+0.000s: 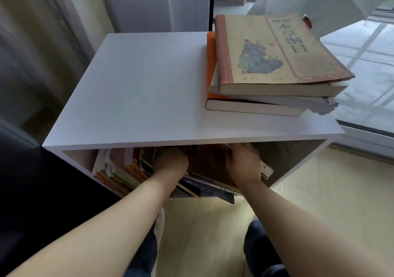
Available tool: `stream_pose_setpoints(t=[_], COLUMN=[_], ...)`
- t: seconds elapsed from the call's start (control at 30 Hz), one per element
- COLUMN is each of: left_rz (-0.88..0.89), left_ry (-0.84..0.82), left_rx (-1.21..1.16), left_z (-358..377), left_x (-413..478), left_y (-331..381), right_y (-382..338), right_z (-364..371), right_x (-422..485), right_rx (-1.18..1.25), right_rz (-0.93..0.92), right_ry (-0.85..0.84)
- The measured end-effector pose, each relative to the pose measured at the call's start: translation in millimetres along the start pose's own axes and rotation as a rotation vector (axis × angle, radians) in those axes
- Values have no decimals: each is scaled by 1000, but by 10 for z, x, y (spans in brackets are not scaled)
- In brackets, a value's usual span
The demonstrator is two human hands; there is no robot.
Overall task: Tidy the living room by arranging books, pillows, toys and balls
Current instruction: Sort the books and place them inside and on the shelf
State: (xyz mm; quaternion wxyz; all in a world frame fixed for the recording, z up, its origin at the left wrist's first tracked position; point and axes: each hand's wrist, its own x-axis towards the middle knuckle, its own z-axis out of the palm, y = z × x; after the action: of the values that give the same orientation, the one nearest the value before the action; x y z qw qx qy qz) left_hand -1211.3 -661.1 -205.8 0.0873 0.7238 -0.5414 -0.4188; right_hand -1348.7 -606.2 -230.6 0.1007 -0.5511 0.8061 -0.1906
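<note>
A white open-front cabinet (pixel 149 89) stands before me. Inside its compartment lean several books (pixel 119 172); a large dark brown book (pixel 207 163) sits between my hands. My left hand (pixel 172 161) grips its left side, fingers hidden under the cabinet top. Against the book's right edge, my right hand (pixel 245 163) is curled around it. On the cabinet top at the right lies a stack of three books: a tan old book with a painted figure (pixel 277 50) on top, a white one under it, an orange one (pixel 212 63) at the bottom.
A dark sofa arm (pixel 32 180) is at the left and curtains (pixel 42 42) hang behind it. Pale tiled floor (pixel 330 191) lies to the right, with a window track beyond. My slippered feet (pixel 260 244) are below the cabinet.
</note>
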Motion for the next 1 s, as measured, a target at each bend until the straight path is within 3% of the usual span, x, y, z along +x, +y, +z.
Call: stream_pose_setpoints(t=[0.13, 0.23, 0.33, 0.43, 0.53, 0.6, 0.7, 0.8, 0.9, 1.0], left_rz=[-74, -190, -384, -465, -366, -133, 152, 225, 191, 27], left_ry=[-42, -123, -278, -390, -395, -334, -87, 132, 7, -228], left_rx=[21, -235, -471, -482, -356, -173, -33, -51, -58, -21], left_z=[23, 18, -29, 33, 164, 230, 198, 147, 189, 272], left_x=[75, 24, -30, -58, -67, -25, 43, 82, 200, 278], left_y=[41, -42, -244, -383, -306, -200, -112, -124, -84, 32], right_y=[138, 149, 142, 161, 211, 277, 442, 571, 629, 733], right_z=[229, 472, 674, 752, 811, 827, 809, 740, 663, 617], right_x=[24, -58, -97, -60, -40, -56, -85, -92, -88, -187], right_rx=[14, 4, 51, 99, 146, 175, 140, 12, 143, 473], right_rz=[-33, -71, -76, -74, -59, -28, 28, 133, 182, 389], right_ry=[-201, -374, -337, -291, -258, -257, -297, -373, -493, -329])
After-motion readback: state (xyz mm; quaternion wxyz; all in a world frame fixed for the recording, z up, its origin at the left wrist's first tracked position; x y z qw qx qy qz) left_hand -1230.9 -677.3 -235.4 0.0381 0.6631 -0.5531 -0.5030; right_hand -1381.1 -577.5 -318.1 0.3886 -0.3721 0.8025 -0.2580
